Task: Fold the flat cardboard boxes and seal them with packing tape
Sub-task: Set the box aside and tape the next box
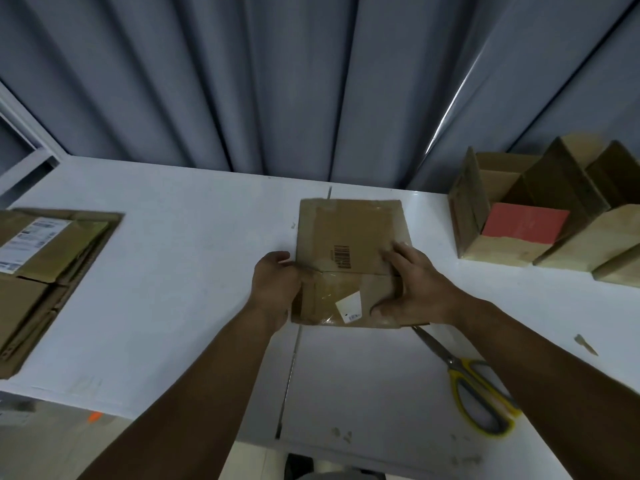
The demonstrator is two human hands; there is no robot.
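On the white table (173, 271), the left hand (277, 282) grips the flattened cardboard box (349, 237) by its left edge — the right hand (412, 289) presses spread fingers on top.

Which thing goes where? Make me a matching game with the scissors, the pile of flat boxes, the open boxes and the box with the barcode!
Things:
1. scissors
2. flat box pile
3. open boxes
4. barcode box

Places:
a. between the left hand and right hand
b. left end of the table
c. far right of the table
d. near the front edge, on the right

Pairs: 1-d, 2-b, 3-c, 4-a.
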